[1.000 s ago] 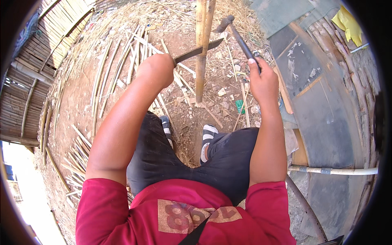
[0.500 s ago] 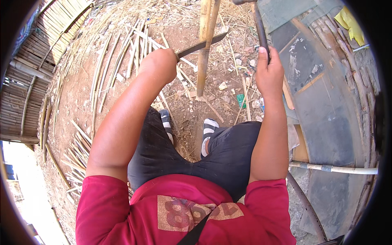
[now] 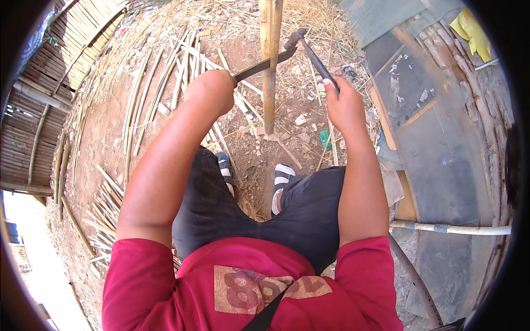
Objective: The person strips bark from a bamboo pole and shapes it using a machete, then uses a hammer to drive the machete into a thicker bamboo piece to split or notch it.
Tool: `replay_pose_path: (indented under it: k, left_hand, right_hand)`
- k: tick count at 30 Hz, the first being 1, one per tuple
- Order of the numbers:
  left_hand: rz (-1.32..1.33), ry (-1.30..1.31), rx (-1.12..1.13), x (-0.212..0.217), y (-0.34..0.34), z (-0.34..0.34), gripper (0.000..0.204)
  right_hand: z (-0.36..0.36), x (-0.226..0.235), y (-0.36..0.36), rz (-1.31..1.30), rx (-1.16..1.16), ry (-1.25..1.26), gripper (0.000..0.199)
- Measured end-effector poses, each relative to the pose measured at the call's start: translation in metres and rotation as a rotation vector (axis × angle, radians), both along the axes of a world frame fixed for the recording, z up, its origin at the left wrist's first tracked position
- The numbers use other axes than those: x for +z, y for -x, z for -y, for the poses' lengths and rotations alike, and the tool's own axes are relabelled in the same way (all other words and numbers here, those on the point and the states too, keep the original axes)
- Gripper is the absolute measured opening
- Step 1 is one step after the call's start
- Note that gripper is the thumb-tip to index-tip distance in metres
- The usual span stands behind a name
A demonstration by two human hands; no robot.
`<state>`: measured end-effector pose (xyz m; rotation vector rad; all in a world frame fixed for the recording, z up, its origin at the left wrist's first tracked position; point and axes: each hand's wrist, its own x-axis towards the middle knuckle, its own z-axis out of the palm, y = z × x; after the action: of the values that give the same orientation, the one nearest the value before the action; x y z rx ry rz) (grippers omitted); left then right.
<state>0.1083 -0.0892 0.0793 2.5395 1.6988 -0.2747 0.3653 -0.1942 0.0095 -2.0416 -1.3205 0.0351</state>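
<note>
My left hand (image 3: 211, 91) is closed round the handle of a machete (image 3: 252, 70), whose dark blade reaches right and slightly up. The blade is sunk crosswise in an upright bamboo pole (image 3: 269, 102); its tip shows on the pole's right side. Above the blade, the pole is split lengthwise. In my closed right hand (image 3: 348, 106) is a hammer (image 3: 319, 62) with a dark handle. The hammer's head is at the blade's tip and seems to touch it. The pole's foot rests on the dirt ground, in front of my feet.
Cut bamboo strips (image 3: 182, 66) lie on the ground ahead left, and more strips (image 3: 107, 212) lie near my left side. A bamboo wall (image 3: 36, 132) stands at the far left. Dark sheets (image 3: 441, 160), logs (image 3: 469, 83) and a pale pole (image 3: 469, 229) are at the right.
The hammer has swung left and down from beside the pole to the machete's tip. The blade sits a little lower and further left, and the bamboo pole's top leans further left.
</note>
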Motion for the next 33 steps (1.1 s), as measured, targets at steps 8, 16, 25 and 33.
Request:
replay_pose_path:
  k: [8,16,25,33]
  left_hand:
    - [0.036,0.011,-0.022,-0.009,0.003,0.004,0.027]
    - [0.035,-0.013,-0.046,-0.018,0.004,-0.002,0.028]
    - [0.063,-0.015,-0.016,-0.021,0.0,0.004,0.031]
    - [0.052,0.006,-0.008,-0.025,0.004,0.002,0.03]
  right_hand:
    - [0.002,-0.003,0.0,-0.206,0.04,-0.21,0.039]
    - [0.007,0.013,0.002,-0.237,0.004,-0.297,0.041]
    - [0.011,0.022,0.003,-0.205,0.001,-0.246,0.042]
    - [0.015,0.02,-0.004,-0.111,0.013,-0.004,0.04]
